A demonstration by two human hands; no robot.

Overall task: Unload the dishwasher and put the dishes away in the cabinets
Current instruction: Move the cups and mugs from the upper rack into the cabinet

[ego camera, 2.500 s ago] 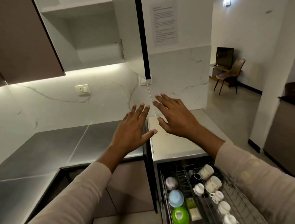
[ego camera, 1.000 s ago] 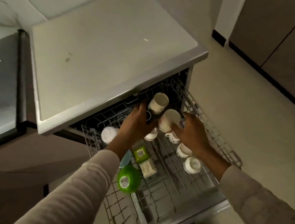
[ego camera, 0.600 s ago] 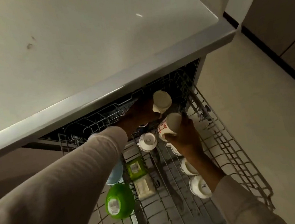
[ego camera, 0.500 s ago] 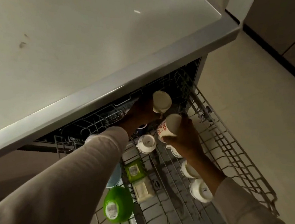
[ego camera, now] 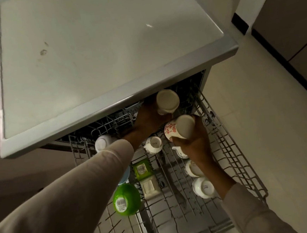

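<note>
- While you are leaning over the pulled-out dishwasher rack (ego camera: pixel 235 157), both of your hands are reaching into its far end, just under the edge of the countertop (ego camera: pixel 89 57).
- Your left hand (ego camera: pixel 148 122) is wrapping its fingers around one plain cream mug (ego camera: pixel 167 101), which is pointing its flat end up at you, above the rack's far edge.
- Your right hand (ego camera: pixel 194 143) is gripping one floral mug (ego camera: pixel 179 127), cream with red flowers, just near and to the right of the plain one; the two mugs are sitting close together but apart.
- Four small white cups are lying upturned in the rack: one (ego camera: pixel 153 144) between your wrists, one (ego camera: pixel 179 152) partly hidden under your right hand, and two more, (ego camera: pixel 192 169) and (ego camera: pixel 203 187), running nearer along your right forearm.
- One more white piece (ego camera: pixel 102 143) is sitting at the far left of the rack; whether it is a cup or a bowl cannot be told.
- Two bowls are resting upside down on the left side: a green bowl (ego camera: pixel 126 199) with a barcode label, and a blue bowl (ego camera: pixel 125 173) mostly covered by your left sleeve (ego camera: pixel 73 200).
- Two small square containers are lying in the middle, a green container (ego camera: pixel 141 168) farther off and a cream container (ego camera: pixel 150 187) just nearer.
</note>
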